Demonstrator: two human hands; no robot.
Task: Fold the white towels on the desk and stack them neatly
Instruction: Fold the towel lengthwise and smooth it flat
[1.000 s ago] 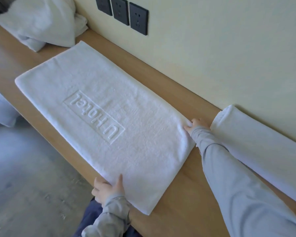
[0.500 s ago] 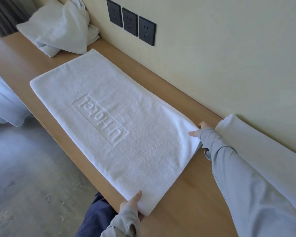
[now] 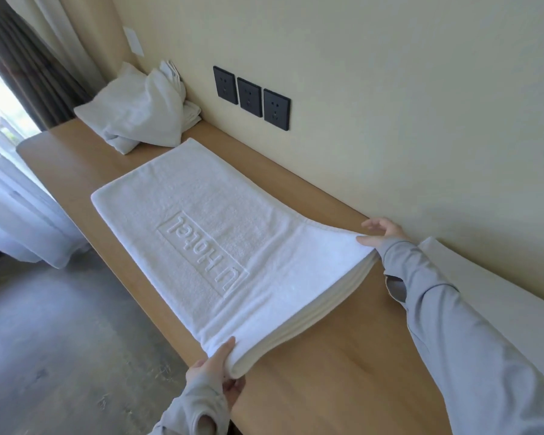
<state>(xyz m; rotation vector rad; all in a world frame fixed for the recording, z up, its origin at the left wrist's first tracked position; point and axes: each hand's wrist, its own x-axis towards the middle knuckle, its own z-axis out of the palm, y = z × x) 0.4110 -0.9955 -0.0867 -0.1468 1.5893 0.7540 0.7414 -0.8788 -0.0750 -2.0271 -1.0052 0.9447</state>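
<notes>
A white towel (image 3: 220,246) with an embossed "u Hotel" mark lies lengthwise on the wooden desk (image 3: 343,372), doubled over into layers. My left hand (image 3: 215,368) grips its near right corner at the desk's front edge. My right hand (image 3: 380,235) pinches the far right corner near the wall. That right end is raised off the desk, and its layered edges show underneath. A folded white towel (image 3: 496,296) lies along the wall to the right, partly behind my right sleeve. A crumpled heap of white towels (image 3: 142,114) sits at the desk's far left end.
Three dark wall sockets (image 3: 250,97) sit above the desk on the cream wall. Curtains (image 3: 22,73) hang at the far left by a window. The desk's front edge drops to a grey floor (image 3: 60,340) on my left.
Both hands have taken hold of the towel's right corners and lifted that end off the desk. The camera has tilted up, showing more of the wall and curtains.
</notes>
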